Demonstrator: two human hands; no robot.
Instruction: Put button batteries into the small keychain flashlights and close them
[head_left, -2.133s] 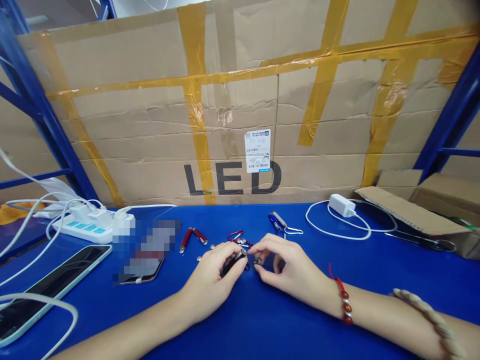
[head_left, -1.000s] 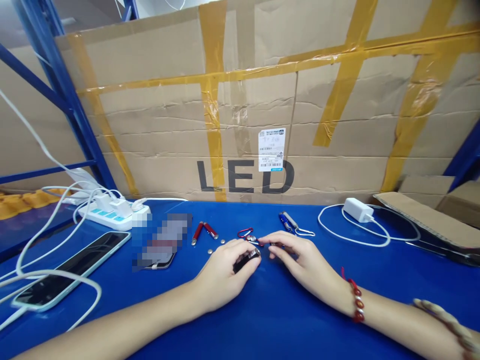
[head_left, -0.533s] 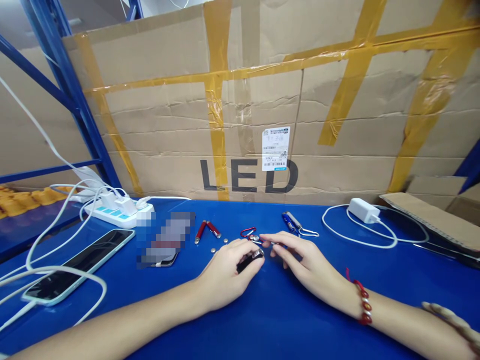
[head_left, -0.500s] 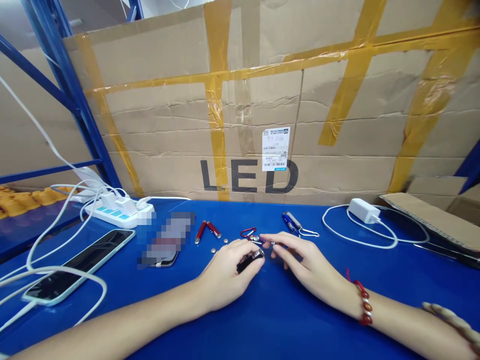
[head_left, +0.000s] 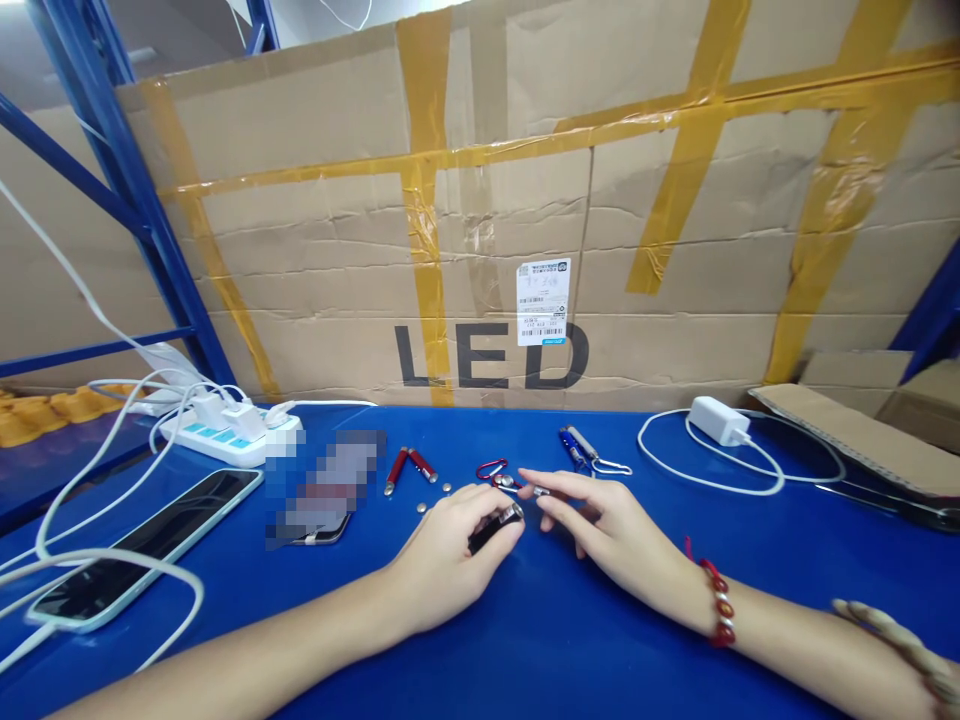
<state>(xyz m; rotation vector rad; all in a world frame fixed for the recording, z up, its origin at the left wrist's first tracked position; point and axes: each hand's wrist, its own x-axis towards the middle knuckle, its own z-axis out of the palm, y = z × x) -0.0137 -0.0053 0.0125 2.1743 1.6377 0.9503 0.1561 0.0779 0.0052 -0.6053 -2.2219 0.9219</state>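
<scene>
My left hand (head_left: 450, 560) is closed around a short black tube with a silver end (head_left: 489, 532), which looks like a mini flashlight body; its lower part is hidden in the palm. Across from it, my right hand (head_left: 619, 525) pinches a small silver piece (head_left: 540, 491) between thumb and index finger, too small to name surely. The two hands are apart. Just beyond the fingertips lie a red carabiner (head_left: 491, 468) and a round silver piece (head_left: 504, 481). Two red tubes (head_left: 422, 465) and small silver discs (head_left: 448, 488), like button cells, lie beyond my left hand.
Behind my right hand lie a blue tube (head_left: 574, 450) and a silver tube with a carabiner (head_left: 611, 468). A charger (head_left: 718, 421) with cable is at right. Phones (head_left: 150, 550) and a power strip (head_left: 232, 440) occupy the left. A large cardboard box (head_left: 337, 270) stands behind.
The view has shifted slightly, so the scene sits a little further left. Both hands keep their grips, with the right fingers still close to the tube's silver end.
</scene>
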